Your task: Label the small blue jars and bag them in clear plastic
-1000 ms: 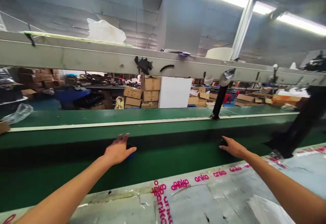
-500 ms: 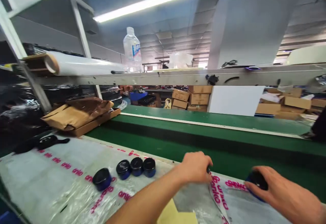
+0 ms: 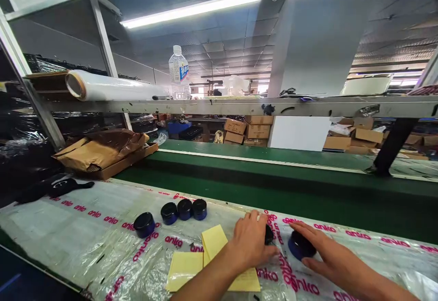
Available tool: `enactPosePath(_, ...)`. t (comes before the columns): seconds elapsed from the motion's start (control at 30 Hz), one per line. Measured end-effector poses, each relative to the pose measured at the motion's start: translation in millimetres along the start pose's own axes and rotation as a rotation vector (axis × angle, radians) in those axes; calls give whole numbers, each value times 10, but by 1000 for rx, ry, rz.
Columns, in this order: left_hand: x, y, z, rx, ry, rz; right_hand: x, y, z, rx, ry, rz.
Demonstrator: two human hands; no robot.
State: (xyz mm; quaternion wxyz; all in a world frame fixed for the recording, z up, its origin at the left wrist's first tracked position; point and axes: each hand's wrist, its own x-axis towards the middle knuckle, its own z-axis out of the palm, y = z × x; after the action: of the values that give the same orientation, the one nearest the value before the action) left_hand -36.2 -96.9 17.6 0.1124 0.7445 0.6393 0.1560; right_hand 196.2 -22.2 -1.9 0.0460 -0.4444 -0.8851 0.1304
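Note:
On the plastic-covered worktop, my left hand [image 3: 251, 239] curls its fingers round a small round jar [image 3: 269, 235] with a black lid, mostly hidden by the hand. My right hand [image 3: 328, 255] has thumb and fingers about a similar dark blue jar [image 3: 300, 246], just to the right of the first. Further left stand several more of these jars: three in a close row, among them the middle jar [image 3: 185, 209], and one jar [image 3: 144, 224] apart from them. Yellow paper sheets [image 3: 186, 266] lie partly under my left forearm.
A green conveyor belt [image 3: 219, 191] runs behind the worktop. At the left are a black cloth item [image 3: 68, 187] and an open carton [image 3: 112, 166] with brown paper. Overhead, a metal shelf [image 3: 232, 107] carries a plastic bottle [image 3: 179, 75] and a white film roll [image 3: 112, 86].
My right hand and its jar have come left, closer to my left hand. The view has shifted, and more of the yellow paper shows.

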Motion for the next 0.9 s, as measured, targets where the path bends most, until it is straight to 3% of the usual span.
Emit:
enactPosePath(0.13, -16, 32, 38, 4, 19, -123, 1, -82, 17, -36, 49, 32)
enactPosePath(0.3, 5, -108, -44, -89, -105, 97, -7, -265, 9, -112, 107, 188)
enactPosePath(0.37, 15, -144, -51, -120, -138, 157, -35, -248, -20, -67, 117, 121)
enactPosePath(0.47, 33, -141, -7, -134, -127, 140, -69, -187, -64, 45, 71, 10)
enactPosePath(0.7, 64, -101, 22, -95, -102, 71, -68, -285, -80, 0, 72, 100)
enactPosePath(0.9, 77, -163, -82, -87, -113, 118, -67, -339, -250, -15, -7, -20)
